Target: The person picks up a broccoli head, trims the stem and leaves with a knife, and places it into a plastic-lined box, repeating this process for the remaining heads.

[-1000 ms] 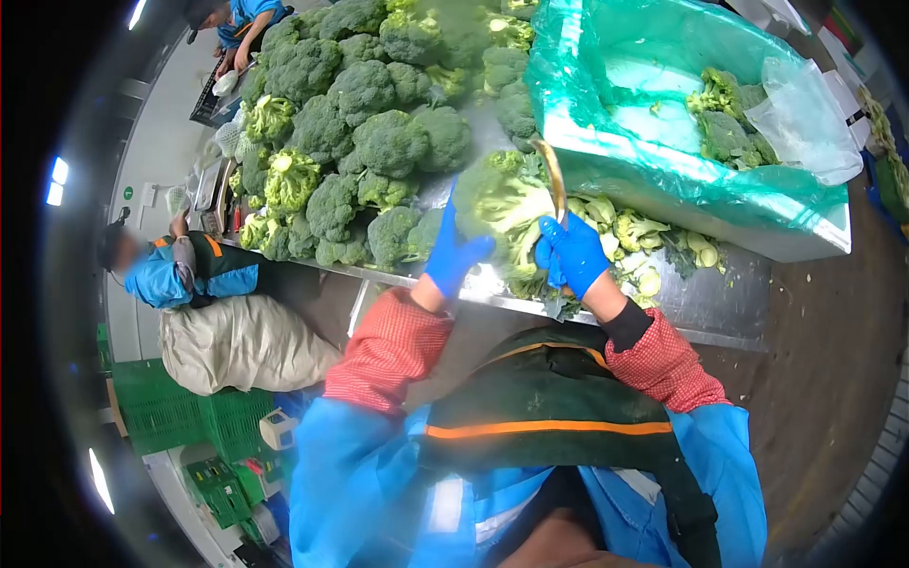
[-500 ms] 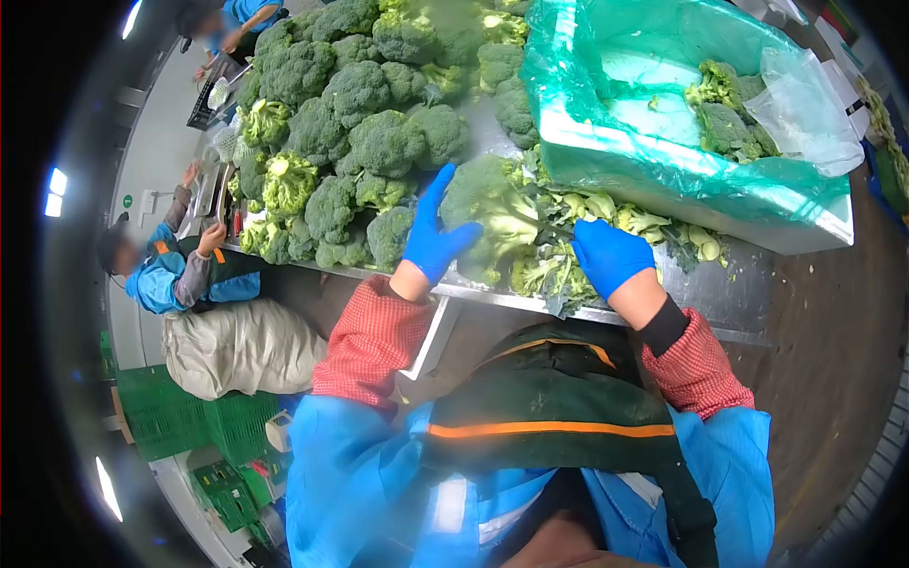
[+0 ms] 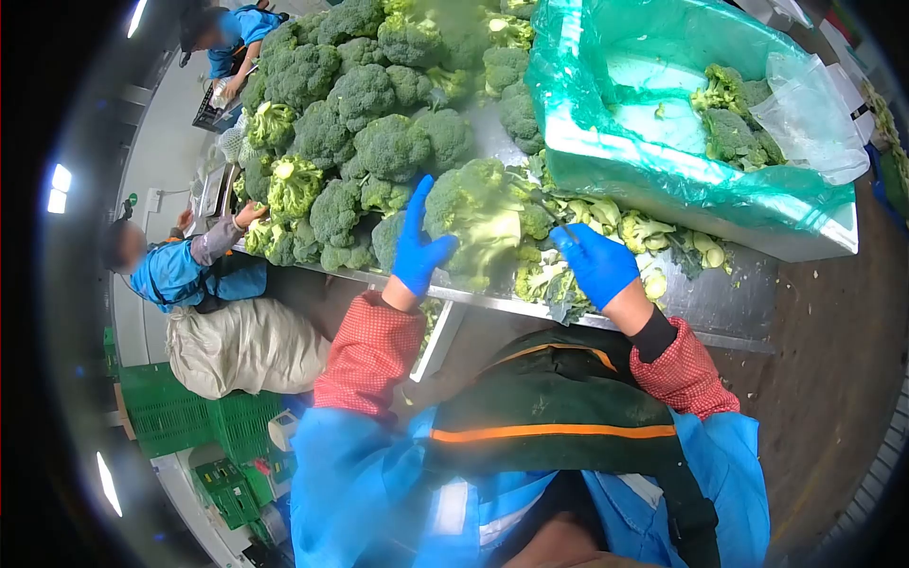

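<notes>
My left hand (image 3: 417,248), in a blue glove, grips a large broccoli head (image 3: 478,213) from its left side, tilted just above the steel table's near edge (image 3: 720,308). Gloved the same way, my right hand (image 3: 597,265) is closed around a knife handle just right of that head. Only a thin piece of the blade (image 3: 566,230) shows, pointing at the broccoli's stem side. Cut stems and leaves (image 3: 644,232) lie on the table under and beside my right hand.
A big pile of broccoli heads (image 3: 360,104) covers the table's far left. A white box lined with green plastic (image 3: 663,180) holds a few pieces at the back right. Two co-workers in blue (image 3: 175,275) (image 3: 232,28) stand at left. A sack (image 3: 246,346) and green crates (image 3: 170,412) sit on the floor.
The raised knife came down against the broccoli. My left hand has turned and shifted the head a little to the left. The co-worker at left reached an arm toward the pile.
</notes>
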`<action>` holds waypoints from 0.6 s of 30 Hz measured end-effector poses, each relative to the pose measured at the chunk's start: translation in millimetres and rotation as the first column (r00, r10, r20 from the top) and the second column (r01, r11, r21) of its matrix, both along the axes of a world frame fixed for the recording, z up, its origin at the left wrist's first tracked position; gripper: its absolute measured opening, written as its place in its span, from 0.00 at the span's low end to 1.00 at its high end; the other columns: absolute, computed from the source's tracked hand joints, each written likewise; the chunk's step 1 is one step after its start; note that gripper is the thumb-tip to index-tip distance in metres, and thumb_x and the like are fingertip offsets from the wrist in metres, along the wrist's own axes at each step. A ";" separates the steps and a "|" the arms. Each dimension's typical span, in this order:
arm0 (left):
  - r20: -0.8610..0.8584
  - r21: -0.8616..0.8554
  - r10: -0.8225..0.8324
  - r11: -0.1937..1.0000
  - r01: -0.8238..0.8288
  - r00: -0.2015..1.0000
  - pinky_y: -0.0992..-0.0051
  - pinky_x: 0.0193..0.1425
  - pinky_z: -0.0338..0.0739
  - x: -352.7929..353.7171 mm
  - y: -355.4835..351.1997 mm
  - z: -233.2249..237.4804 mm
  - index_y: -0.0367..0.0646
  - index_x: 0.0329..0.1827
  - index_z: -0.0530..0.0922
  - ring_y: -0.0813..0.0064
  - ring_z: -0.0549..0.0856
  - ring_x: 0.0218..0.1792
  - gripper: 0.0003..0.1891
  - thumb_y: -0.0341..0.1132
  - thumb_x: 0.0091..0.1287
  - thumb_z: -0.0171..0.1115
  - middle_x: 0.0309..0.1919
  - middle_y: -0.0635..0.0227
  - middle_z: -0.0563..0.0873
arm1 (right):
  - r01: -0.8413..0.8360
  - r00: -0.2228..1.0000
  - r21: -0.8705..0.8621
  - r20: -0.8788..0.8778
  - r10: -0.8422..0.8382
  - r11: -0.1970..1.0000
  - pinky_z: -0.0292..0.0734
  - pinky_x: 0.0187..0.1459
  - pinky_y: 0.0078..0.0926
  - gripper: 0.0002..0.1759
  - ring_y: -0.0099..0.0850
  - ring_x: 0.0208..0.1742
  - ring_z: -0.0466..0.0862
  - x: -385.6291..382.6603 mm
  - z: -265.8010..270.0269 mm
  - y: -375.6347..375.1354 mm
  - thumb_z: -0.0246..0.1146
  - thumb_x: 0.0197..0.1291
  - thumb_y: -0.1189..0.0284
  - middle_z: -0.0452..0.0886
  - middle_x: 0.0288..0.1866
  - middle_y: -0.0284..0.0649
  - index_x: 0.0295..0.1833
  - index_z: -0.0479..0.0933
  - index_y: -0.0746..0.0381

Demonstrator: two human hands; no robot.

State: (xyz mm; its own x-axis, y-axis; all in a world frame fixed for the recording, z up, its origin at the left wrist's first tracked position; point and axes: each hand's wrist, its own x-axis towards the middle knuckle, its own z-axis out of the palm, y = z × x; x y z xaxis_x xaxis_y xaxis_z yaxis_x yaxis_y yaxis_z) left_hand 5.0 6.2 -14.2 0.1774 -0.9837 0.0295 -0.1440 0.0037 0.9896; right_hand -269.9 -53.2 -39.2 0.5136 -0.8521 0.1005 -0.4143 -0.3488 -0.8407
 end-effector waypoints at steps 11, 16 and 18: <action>-0.021 -0.065 -0.008 0.998 0.007 1.000 0.66 0.78 0.42 17.8 14.0 -8.5 0.37 0.77 0.50 0.66 0.52 0.76 0.51 0.43 0.49 0.64 0.75 0.60 0.55 | 0.037 0.999 0.230 -0.048 -0.026 0.972 0.77 0.35 0.41 0.12 0.45 0.33 0.81 -7.3 -17.7 -2.7 0.56 0.63 0.70 0.79 0.39 0.43 0.51 0.75 0.57; -0.201 -0.106 -0.010 0.994 -0.012 0.980 0.66 0.78 0.44 -11.3 11.0 -5.4 0.38 0.78 0.47 0.65 0.50 0.77 0.56 0.45 0.44 0.67 0.76 0.60 0.53 | -0.199 0.901 0.367 0.432 0.022 0.909 0.65 0.20 0.18 0.15 0.17 0.20 0.70 25.5 -0.9 10.1 0.56 0.70 0.58 0.73 0.22 0.31 0.45 0.77 0.58; -0.177 -0.101 -0.059 0.994 0.042 0.982 0.65 0.77 0.49 -23.5 7.0 -5.7 0.41 0.78 0.46 0.64 0.53 0.76 0.56 0.47 0.47 0.69 0.75 0.60 0.54 | -0.203 0.908 0.666 0.402 -0.116 0.718 0.61 0.16 0.17 0.13 0.17 0.15 0.67 37.1 6.8 10.2 0.59 0.68 0.59 0.71 0.19 0.30 0.41 0.74 0.59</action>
State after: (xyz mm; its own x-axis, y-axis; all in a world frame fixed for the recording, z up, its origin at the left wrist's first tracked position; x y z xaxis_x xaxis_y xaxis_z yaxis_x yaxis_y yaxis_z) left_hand -18.5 13.2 -19.9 0.1385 -0.9856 0.0967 0.0387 0.1029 0.9939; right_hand -232.8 -43.0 -32.4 0.6023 -0.7407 -0.2975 0.0020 0.3741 -0.9274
